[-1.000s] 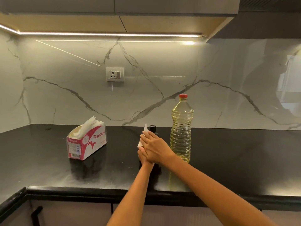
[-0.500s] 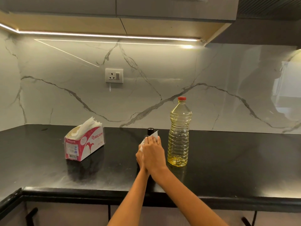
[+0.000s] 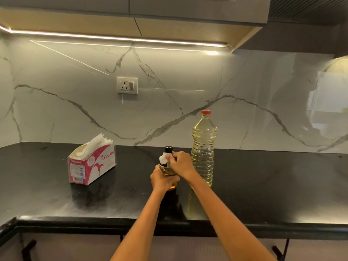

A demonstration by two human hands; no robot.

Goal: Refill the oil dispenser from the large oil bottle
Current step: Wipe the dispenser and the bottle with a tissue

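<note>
A small glass oil dispenser (image 3: 168,151) with a black cap stands on the black counter, amber oil showing low in its body. My left hand (image 3: 162,179) grips its lower body. My right hand (image 3: 181,164) pinches a crumpled white tissue (image 3: 163,157) against the dispenser's neck, just under the cap. The large clear oil bottle (image 3: 203,147) with a red cap stands upright directly right of the dispenser, behind my right wrist, and holds pale yellow oil.
A red and white tissue box (image 3: 92,164) with tissues sticking out sits to the left on the black counter (image 3: 273,185). A marble backsplash with a wall socket (image 3: 127,85) rises behind. The counter's front edge runs below my forearms, and cabinets hang overhead.
My right hand has shifted from covering the dispenser to pinching the tissue at its neck. My left hand and the oil in the dispenser now show. The view has moved slightly.
</note>
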